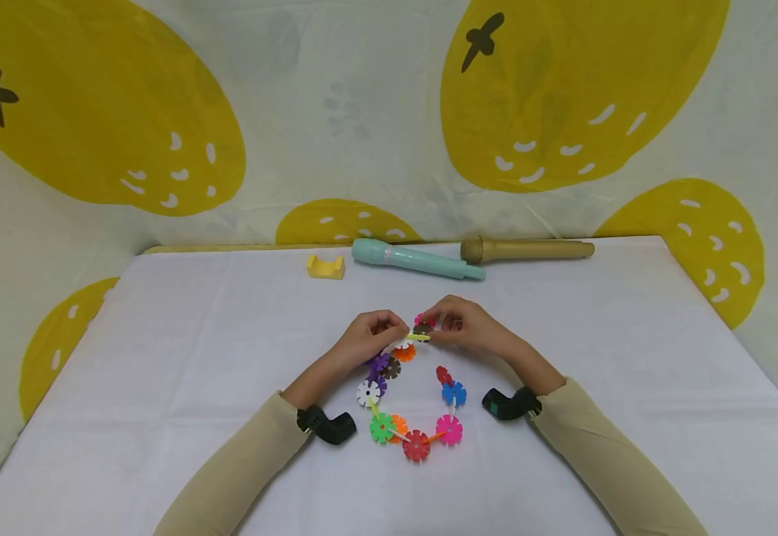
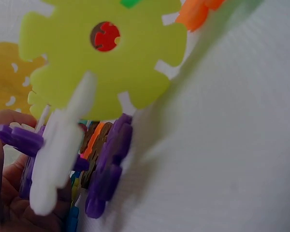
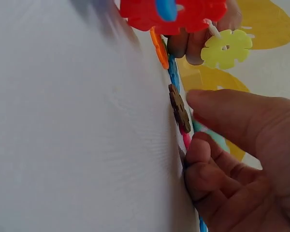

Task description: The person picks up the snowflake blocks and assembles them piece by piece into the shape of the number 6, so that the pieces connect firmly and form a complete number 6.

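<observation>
One pinch is on: the left hand (image 1: 377, 333) grips the upper end of a chain of slotted discs (image 1: 416, 447), with a yellow-green disc (image 1: 418, 338) jutting toward the right. And here's the right hand (image 1: 467, 324), loosely bent, thumb and fingers parted around a brown disc (image 3: 179, 110); whether a fingertip touches it, one cannot tell. A pink piece (image 3: 186, 140) peeks out just behind.

Below the hands, the chain curves on the white tabletop (image 1: 241, 313), running past a green disc (image 1: 380, 429) and round to a blue disc (image 1: 455, 394), open at the upper right!

Farther out, black wrist devices (image 1: 335, 429) sit by beige sleeves (image 1: 244, 461). Along the back: a yellow holder (image 1: 325, 271), a teal tube (image 1: 418, 260) lying aslant, and a gold tube (image 1: 536, 250) near its narrow end.
</observation>
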Available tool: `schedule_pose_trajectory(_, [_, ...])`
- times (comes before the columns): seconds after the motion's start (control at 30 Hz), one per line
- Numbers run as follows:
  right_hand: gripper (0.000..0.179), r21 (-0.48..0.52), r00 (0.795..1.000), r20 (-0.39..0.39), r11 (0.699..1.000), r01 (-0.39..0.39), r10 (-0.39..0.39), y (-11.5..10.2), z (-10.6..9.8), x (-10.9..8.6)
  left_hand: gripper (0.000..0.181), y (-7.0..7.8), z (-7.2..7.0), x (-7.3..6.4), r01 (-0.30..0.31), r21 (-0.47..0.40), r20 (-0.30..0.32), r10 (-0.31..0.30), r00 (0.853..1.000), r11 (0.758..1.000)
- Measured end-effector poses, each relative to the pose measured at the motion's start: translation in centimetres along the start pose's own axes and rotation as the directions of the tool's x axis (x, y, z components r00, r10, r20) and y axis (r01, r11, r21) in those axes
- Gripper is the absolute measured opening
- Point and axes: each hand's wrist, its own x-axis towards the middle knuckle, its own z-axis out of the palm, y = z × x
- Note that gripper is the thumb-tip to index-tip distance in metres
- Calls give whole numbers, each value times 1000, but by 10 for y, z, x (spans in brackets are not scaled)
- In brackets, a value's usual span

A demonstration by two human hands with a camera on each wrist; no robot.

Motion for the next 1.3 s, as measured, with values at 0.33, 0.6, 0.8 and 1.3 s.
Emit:
schedule_pose_trajectory(0.33, [31,-29,998,21,998,-55,56,-2,2,1,21,-1,0,1,0,-2,-2,0,1000,1000])
schedule_pose_trajectory(0.6, [19,24,992,50,993,-118,117,-5,-2,1,21,1,0,0,7,10,10,-7,1000,1000])
schedule_pose_trajectory(0.8, [17,103,980,87,977,-186,177,-2,-5,1,23,0,0,1,3,22,34,-3,999,1000])
schedule_pose_trajectory(1.3, [20,302,949,139,901,-312,282,2,-15,-1,25,1,-2,0,4,44,24,-5,1000,999])
